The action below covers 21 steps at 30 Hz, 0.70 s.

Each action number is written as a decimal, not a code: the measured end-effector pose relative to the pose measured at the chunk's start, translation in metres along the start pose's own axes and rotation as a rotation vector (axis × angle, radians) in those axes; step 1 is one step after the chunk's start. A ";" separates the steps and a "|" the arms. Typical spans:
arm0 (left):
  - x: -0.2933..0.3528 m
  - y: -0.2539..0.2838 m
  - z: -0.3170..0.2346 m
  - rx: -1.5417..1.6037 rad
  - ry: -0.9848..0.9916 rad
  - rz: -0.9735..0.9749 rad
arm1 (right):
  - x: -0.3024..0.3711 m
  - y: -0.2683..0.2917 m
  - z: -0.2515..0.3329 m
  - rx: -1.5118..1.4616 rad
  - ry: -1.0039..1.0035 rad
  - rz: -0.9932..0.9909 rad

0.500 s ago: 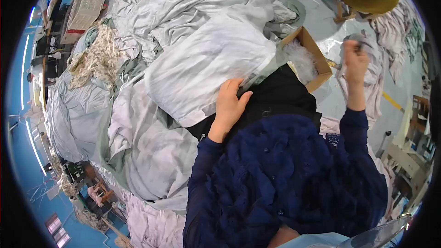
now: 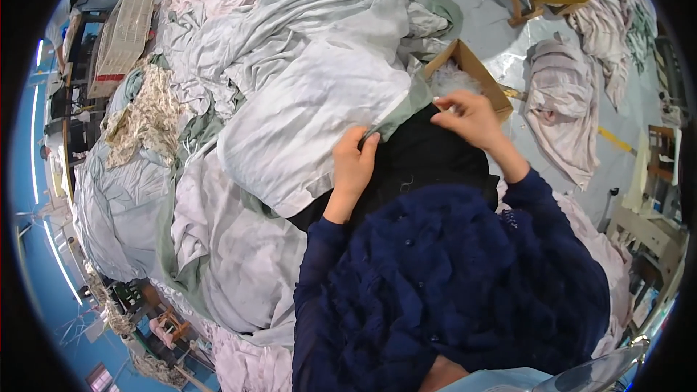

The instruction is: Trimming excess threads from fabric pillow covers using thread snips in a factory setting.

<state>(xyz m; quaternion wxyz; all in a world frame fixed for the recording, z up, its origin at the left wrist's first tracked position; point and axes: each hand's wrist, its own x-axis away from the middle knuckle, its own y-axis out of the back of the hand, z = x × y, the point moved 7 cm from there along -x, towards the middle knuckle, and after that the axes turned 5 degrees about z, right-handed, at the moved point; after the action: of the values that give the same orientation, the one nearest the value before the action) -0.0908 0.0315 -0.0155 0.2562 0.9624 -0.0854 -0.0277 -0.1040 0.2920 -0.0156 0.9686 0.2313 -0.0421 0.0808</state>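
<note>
Centre frame, the left hand [image 2: 353, 165] pinched the thin white cloth [image 2: 312, 109] by its flat sage-green border [image 2: 404, 112]; the right hand [image 2: 472, 120] curled nearby, grip unclear; a taut edge seemed wise.

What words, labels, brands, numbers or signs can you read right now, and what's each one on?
None that I can read.
White cloth at the left hand: no lettering visible.
Cardboard box: no lettering visible on the sides that show.
Pale crate with a red band: any marking is too small to read.
Black cloth: a small pale looped mark; I cannot tell whether it is lettering or thread.
</note>
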 end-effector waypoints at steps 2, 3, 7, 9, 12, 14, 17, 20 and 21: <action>0.001 0.001 0.003 0.085 0.046 0.006 | -0.007 -0.025 0.020 0.030 -0.011 0.051; 0.000 0.002 0.005 0.082 0.044 0.005 | -0.012 -0.031 0.018 0.044 -0.013 0.046; -0.002 0.005 0.004 0.088 0.068 0.017 | -0.018 -0.042 -0.009 -0.071 -0.081 0.059; -0.001 0.012 0.000 0.104 0.072 -0.003 | -0.015 -0.020 -0.024 -0.012 -0.101 -0.061; -0.002 0.030 -0.011 0.168 0.024 -0.085 | -0.004 0.034 -0.068 0.365 -0.039 -0.293; -0.004 0.038 -0.024 0.076 -0.143 -0.072 | 0.000 0.043 -0.065 0.683 0.037 -0.400; -0.004 0.053 -0.045 0.000 -0.208 -0.038 | -0.017 0.029 -0.026 0.111 0.042 -0.241; 0.004 0.080 -0.068 -0.050 -0.234 -0.007 | -0.056 -0.006 0.000 -0.007 0.205 -0.159; 0.008 0.089 -0.081 -0.040 -0.298 0.006 | -0.073 -0.012 -0.005 -0.008 0.211 -0.160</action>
<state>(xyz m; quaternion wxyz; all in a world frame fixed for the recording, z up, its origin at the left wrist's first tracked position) -0.0887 -0.0062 0.0986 0.2600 0.9421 -0.1250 -0.1712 -0.1732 0.2741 -0.0339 0.9719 0.2204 0.0783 0.0270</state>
